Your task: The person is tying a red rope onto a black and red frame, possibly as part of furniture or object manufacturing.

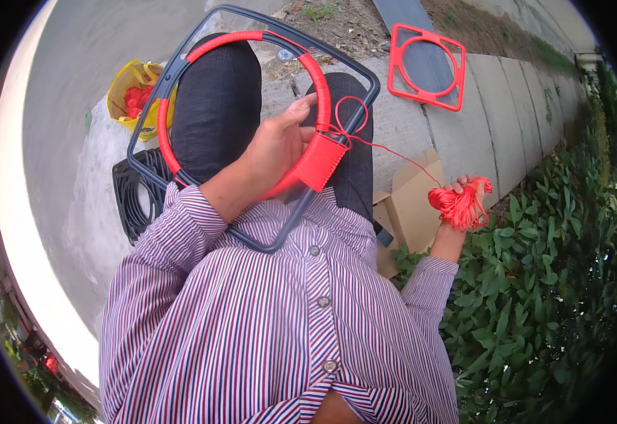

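Black squarish frame (175,68), corner toward torso (252,318), left grip (274,140) clasping red ring (313,69); right grip (457,186) clutching cord (464,209)

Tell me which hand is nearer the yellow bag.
Left: the left hand is right of the yellow bag; the right hand, gripping red cord, is much farther right.

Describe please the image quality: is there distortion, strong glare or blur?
Head view: white strip at left bows and looks overexposed; head view, right rim: leafy hedge turns dark and soft; head view: red cord hank looks fairly sharp.
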A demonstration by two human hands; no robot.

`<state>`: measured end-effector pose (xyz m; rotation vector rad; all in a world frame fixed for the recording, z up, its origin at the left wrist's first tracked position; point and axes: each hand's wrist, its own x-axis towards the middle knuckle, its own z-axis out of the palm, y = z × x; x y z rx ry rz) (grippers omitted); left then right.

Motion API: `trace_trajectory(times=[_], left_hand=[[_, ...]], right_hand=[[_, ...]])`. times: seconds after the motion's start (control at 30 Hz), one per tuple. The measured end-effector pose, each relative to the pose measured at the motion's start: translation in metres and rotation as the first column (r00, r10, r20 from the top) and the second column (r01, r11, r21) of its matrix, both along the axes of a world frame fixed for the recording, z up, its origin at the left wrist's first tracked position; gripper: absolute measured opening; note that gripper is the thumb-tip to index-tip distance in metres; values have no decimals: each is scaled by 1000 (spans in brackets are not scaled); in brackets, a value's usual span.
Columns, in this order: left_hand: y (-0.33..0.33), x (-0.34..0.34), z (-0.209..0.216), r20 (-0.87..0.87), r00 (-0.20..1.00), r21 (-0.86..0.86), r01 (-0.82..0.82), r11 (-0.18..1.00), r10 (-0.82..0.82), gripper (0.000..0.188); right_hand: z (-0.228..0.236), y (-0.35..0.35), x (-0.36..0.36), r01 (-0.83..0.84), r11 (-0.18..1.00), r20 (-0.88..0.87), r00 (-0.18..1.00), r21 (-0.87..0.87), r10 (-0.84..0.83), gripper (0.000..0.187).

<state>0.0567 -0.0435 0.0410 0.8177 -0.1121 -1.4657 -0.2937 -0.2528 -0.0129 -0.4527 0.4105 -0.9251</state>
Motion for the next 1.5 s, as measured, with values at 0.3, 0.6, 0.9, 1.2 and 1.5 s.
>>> trace_trajectory(times=[0.3,0.6,0.9,1.2,1.5], left_hand=[[4,1,-1,-113,990,-86,73,994,-82,54],[2,5,-6,-72,995,33,70,997,-68,45],[-6,4,-4,-76,996,64,46,997,-41,28],[-3,5,-9,-96,993,-11,73,997,-74,26],[0,1,-17,-26,1000,112,16,994,-13,23]], right_hand=[[39,89,147,-597,785,-701,631,-164,333,24],[7,52,47,183,982,-499,848,-39,-177,14],[-21,74,17,273,962,-601,770,7,-214,18],[-87,115,28,13,999,-819,572,-45,-44,8],[25,39,128,-470,738,-858,420,-484,-295,50]])
